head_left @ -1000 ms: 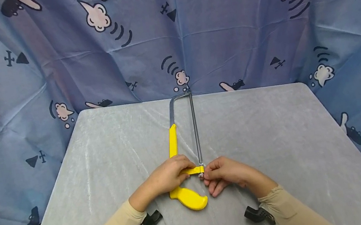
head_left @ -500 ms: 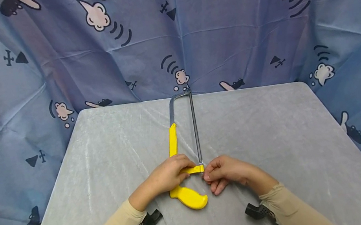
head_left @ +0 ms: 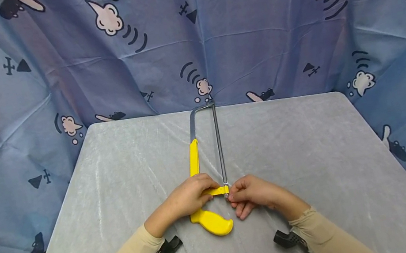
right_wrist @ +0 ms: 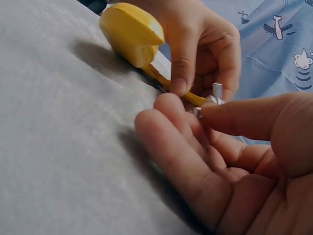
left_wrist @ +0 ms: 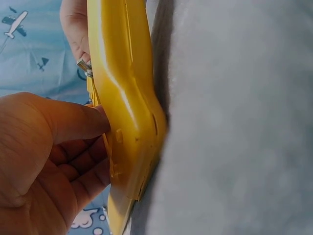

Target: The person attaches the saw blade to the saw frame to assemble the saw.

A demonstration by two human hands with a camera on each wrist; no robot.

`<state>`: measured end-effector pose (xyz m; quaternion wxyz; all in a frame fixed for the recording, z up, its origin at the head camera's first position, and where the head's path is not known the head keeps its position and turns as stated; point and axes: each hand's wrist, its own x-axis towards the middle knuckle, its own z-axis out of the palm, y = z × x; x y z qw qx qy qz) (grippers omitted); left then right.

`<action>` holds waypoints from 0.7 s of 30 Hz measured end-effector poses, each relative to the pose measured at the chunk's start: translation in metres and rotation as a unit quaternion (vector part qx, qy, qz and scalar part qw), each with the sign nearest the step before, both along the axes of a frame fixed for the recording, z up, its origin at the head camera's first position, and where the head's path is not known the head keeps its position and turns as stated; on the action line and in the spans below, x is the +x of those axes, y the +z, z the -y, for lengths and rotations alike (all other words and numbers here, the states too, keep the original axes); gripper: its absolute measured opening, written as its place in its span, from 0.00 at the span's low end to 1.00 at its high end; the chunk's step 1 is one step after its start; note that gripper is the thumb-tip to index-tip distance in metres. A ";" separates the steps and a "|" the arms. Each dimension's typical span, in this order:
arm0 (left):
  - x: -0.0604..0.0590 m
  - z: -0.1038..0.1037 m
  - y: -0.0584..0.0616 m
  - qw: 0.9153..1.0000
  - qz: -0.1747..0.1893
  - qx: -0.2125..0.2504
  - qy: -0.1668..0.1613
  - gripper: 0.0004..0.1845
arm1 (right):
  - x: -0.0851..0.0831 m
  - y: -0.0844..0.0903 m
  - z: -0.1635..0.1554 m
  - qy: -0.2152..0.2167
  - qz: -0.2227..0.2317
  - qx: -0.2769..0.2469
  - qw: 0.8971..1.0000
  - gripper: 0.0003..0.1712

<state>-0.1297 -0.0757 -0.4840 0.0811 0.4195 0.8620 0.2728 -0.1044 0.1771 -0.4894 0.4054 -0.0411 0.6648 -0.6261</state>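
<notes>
Before me lies the worktop [head_left: 305, 158], draped in a pale grey, faintly creased cloth with rounded far corners. Behind it, from nine o'clock round to three, hangs a blue backdrop sheet [head_left: 252, 37] printed with small aeroplanes, puffs of cloud and curved lines, creased by folds. The light is even.

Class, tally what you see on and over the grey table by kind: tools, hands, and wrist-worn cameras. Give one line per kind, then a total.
Hacksaw: 1
Hands: 2, the left hand and the right hand
Black wrist cameras: 2, one on the left wrist and one on the right
Total: 5
</notes>
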 end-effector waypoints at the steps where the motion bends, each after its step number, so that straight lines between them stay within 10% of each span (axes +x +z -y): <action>1: 0.000 0.000 0.000 1.000 0.000 0.001 0.000 0.16 | 0.000 0.001 -0.001 0.000 -0.002 0.004 1.000 0.13; 21: 0.001 -0.001 -0.002 1.000 -0.001 -0.002 0.004 0.15 | -0.002 -0.002 -0.002 0.030 0.036 -0.056 0.997 0.16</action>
